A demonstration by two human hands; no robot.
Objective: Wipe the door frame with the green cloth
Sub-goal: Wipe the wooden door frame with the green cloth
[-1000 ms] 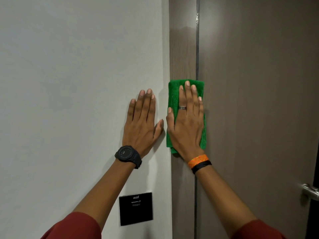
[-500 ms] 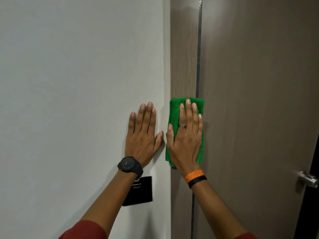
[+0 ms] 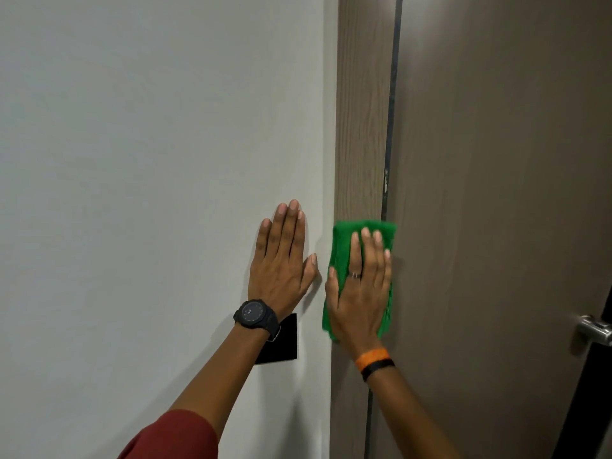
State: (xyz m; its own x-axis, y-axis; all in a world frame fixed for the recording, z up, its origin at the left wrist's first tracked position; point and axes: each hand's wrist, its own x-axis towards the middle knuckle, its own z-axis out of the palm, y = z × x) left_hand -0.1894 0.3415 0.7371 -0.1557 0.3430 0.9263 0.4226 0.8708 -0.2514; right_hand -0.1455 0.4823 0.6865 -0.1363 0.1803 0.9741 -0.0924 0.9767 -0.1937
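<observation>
A wood-grain door frame [image 3: 362,111] runs vertically between the white wall and the brown door. A folded green cloth [image 3: 344,240] lies flat against the frame. My right hand [image 3: 361,293] presses on the cloth with its fingers extended and pointing up, covering most of it; it wears a ring and orange and black wristbands. My left hand [image 3: 281,260] rests flat on the white wall just left of the frame, fingers up, holding nothing, with a black watch on its wrist.
The brown door [image 3: 496,193] fills the right side, with a metal lever handle [image 3: 594,332] at the right edge. A black square wall panel [image 3: 281,346] sits on the white wall [image 3: 149,160], partly behind my left wrist.
My right hand has slid the green cloth down the door frame. My left hand has stayed flat on the wall and now lies closer to the black panel.
</observation>
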